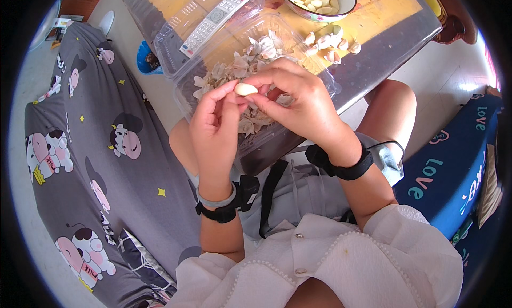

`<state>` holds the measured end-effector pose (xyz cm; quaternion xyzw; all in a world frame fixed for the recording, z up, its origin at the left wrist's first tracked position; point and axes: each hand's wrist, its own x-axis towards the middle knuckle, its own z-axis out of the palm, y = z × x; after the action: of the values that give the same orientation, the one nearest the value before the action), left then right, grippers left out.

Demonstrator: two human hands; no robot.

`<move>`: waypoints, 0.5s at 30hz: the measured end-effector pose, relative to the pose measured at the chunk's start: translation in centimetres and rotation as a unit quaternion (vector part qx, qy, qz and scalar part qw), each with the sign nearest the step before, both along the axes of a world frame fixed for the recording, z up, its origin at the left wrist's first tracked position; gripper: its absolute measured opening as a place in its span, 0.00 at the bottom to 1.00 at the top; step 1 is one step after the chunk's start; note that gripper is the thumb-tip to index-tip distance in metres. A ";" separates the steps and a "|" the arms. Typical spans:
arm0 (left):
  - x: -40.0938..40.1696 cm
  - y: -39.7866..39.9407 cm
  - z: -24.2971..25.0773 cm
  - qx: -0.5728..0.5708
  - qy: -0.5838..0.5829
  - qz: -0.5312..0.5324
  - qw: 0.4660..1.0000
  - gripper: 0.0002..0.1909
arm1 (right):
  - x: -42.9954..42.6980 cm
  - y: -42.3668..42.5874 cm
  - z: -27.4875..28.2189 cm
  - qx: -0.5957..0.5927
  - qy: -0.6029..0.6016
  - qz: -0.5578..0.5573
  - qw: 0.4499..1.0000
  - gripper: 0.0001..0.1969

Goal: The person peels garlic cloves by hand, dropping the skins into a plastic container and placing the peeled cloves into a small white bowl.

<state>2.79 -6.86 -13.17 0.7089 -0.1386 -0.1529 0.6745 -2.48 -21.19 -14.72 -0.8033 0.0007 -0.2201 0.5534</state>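
A peeled garlic clove (245, 89) is pinched between the fingertips of both my hands, above a clear plastic tray. My left hand (218, 124) holds its left end, and my right hand (296, 96) grips its right end. Dry garlic skins (240, 65) lie heaped in the clear plastic tray (182, 96) under my hands. Beyond it, at the top, a floral-patterned bowl (320, 16) holds many peeled cloves. Several unpeeled garlic cloves (332, 41) lie on the table to the right of the tray.
A remote control (214, 19) lies over a clear plastic lid (168, 57) on the table (394, 39). A blue container (145, 59) stands left of the table. Cow-print fabric (152, 164) spreads at the left, and a blue covered seat (444, 172) is at the right.
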 end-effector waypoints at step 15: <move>-0.1 -0.1 0.1 -0.025 -0.035 0.004 0.999 0.13 | 0.5 -0.2 0.4 0.091 -0.003 -0.001 0.996 0.10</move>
<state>2.74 -6.99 -13.09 0.6970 -0.1636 -0.1218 0.6874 -2.02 -21.41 -14.33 -0.7493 0.0202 -0.2221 0.6236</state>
